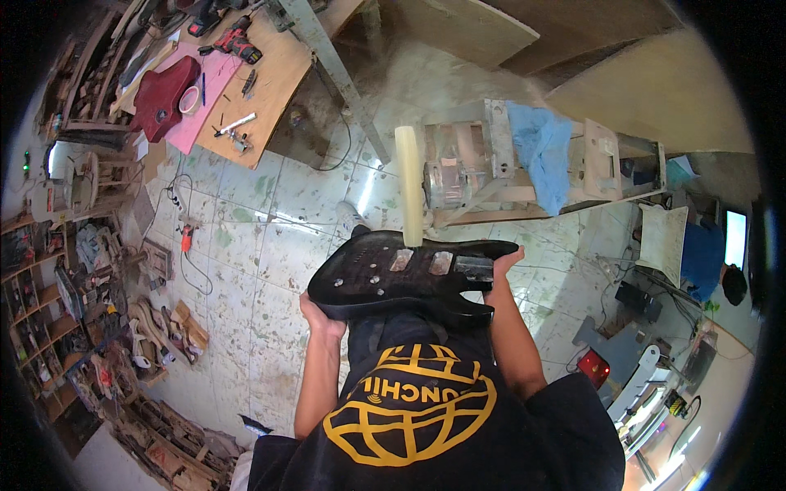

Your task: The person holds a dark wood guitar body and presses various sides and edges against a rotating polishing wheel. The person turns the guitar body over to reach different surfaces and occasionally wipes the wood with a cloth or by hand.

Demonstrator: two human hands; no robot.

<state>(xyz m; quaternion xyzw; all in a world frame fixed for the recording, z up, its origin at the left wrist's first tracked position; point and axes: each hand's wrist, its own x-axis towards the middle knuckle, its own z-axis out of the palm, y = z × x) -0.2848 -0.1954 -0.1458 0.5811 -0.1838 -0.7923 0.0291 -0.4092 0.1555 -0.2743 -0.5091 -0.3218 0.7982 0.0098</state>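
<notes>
Between my two hands is a black electric guitar body [385,282], lying roughly level in front of my torso. It has two rectangular pickup openings, several small round holes and a neck pocket at the right. My left hand [322,317] grips its rounded left end, with the fingers partly hidden underneath. At the horn end, my right hand [508,262] holds the right side from below and behind. A pale yellow wheel [409,184], seen edge-on, comes down to the far edge of the body; whether they touch, I cannot tell.
Behind the wheel stands a wooden machine stand [458,168] with a blue cloth [540,155]. A workbench [274,98] at the far left bears a dark red guitar body [166,98] and a cordless drill [237,41]. An orange corded tool [187,237] lies on the tiled floor.
</notes>
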